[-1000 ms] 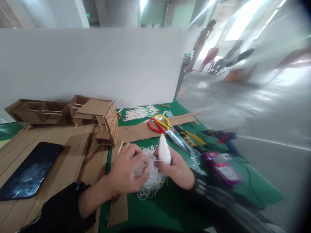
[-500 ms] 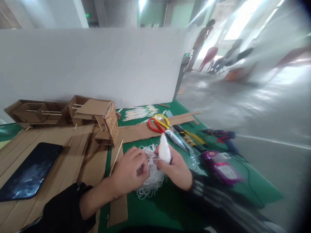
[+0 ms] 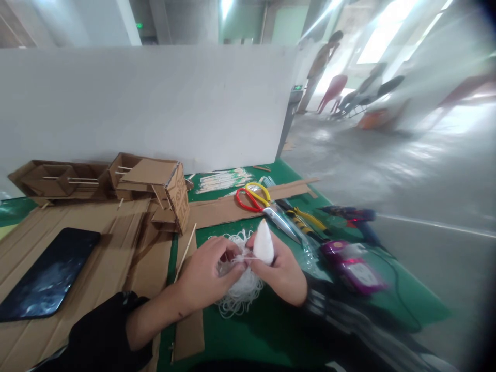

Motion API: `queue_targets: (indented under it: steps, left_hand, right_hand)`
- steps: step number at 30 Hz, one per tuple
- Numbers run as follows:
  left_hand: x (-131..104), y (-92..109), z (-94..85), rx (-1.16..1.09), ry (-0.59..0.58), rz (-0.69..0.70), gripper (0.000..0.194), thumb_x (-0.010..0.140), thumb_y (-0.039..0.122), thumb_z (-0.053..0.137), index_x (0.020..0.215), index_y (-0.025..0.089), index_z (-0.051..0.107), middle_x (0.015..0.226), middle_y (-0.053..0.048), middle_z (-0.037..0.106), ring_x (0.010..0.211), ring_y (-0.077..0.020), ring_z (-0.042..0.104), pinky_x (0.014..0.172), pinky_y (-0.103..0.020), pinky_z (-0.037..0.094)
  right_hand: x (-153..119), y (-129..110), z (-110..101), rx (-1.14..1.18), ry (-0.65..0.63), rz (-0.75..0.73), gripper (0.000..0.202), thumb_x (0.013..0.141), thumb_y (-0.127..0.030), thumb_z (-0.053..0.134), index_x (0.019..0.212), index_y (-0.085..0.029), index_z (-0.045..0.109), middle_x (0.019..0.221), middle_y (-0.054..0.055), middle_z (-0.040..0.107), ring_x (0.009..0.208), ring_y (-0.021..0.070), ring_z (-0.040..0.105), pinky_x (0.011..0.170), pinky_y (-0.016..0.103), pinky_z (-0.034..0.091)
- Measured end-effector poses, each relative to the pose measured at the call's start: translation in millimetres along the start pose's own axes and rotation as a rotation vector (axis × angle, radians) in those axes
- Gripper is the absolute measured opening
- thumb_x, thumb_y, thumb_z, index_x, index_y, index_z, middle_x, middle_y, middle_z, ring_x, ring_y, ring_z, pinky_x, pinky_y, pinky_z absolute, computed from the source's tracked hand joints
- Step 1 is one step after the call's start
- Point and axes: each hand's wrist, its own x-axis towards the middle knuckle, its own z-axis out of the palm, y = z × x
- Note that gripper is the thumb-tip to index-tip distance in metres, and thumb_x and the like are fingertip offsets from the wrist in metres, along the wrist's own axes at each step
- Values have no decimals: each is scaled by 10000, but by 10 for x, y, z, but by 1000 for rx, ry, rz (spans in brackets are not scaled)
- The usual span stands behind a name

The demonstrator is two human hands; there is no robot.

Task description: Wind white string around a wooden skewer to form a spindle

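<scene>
A white cone-shaped piece (image 3: 264, 244) with a small tan tip stands upright in my right hand (image 3: 284, 268), whose fingers are wrapped round it. My left hand (image 3: 211, 268) pinches white string close to the cone's left side, thumb and fingertips together. A strand runs between the two hands. Beneath them a loose tangle of white string (image 3: 242, 295) lies on the green table (image 3: 232, 341), partly hidden by my hands.
Scissors (image 3: 281, 221), pliers (image 3: 312, 219), a purple device (image 3: 354, 268) and a glue gun (image 3: 358, 217) lie to the right. Cardboard boxes (image 3: 145, 173), a phone (image 3: 50, 274) and sheets (image 3: 108, 243) are left. A person (image 3: 320, 67) stands far back.
My left hand has opened out from a tighter curl and its fingertips have moved right, closer to my right hand. The cone has dipped slightly.
</scene>
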Motion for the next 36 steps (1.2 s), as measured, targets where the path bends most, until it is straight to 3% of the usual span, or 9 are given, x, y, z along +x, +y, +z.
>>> queue_targets:
  steps: [5,10,17,21,28,32,34,36]
  left_hand:
    - [14,-14,-5,13,67,73,140,842,290,598,771,210,508,831,-14,567,806,-182,544,712,-290,405]
    - [-1,-1,-15,-84,25,149,150,798,142,577,736,206,456,836,-10,545,837,-172,541,756,-281,419]
    - [2,-2,-46,-261,-37,96,259,853,195,559,661,190,385,894,-26,506,844,-152,530,762,-266,424]
    - [17,-37,-45,-487,-57,11,323,886,301,552,650,190,361,873,-27,510,823,-151,504,731,-255,409]
    - [80,-180,10,-884,-31,-297,373,848,407,600,643,184,382,686,34,454,599,-94,374,560,-214,299]
    - [125,-271,18,-747,-2,-380,343,860,375,573,646,197,372,568,61,405,527,-89,343,511,-211,263]
    - [116,-262,3,-577,63,-323,262,869,335,560,703,201,407,605,56,429,546,-100,378,525,-218,304]
    - [81,-207,-20,-358,157,-170,116,867,279,560,828,200,485,750,17,516,681,-134,485,643,-255,399]
  right_hand:
    - [-2,1,2,-18,28,-13,163,745,-251,638,857,-194,534,735,-23,505,616,120,438,553,241,403]
    - [-14,-32,24,-42,45,2,151,712,-218,628,828,-194,534,715,-27,505,603,117,431,536,235,393]
    - [-23,-65,26,-22,72,26,165,692,-206,636,825,-197,539,702,-27,513,582,115,430,517,231,392]
    - [-17,-48,5,-22,75,1,167,699,-214,641,839,-198,551,731,-17,529,600,124,447,531,239,399]
    - [-35,-32,-7,25,69,-22,147,705,-195,630,825,-199,545,737,-11,523,617,132,442,542,254,376]
    - [-36,-42,-20,42,63,-46,139,719,-206,635,817,-197,536,733,-4,519,638,144,447,553,269,374]
    - [-28,-43,-25,40,56,-30,140,731,-218,631,825,-198,528,726,-10,513,618,138,436,543,267,374]
    - [-18,-41,-25,15,58,-23,135,742,-221,621,832,-199,523,725,-15,509,609,133,432,542,263,379]
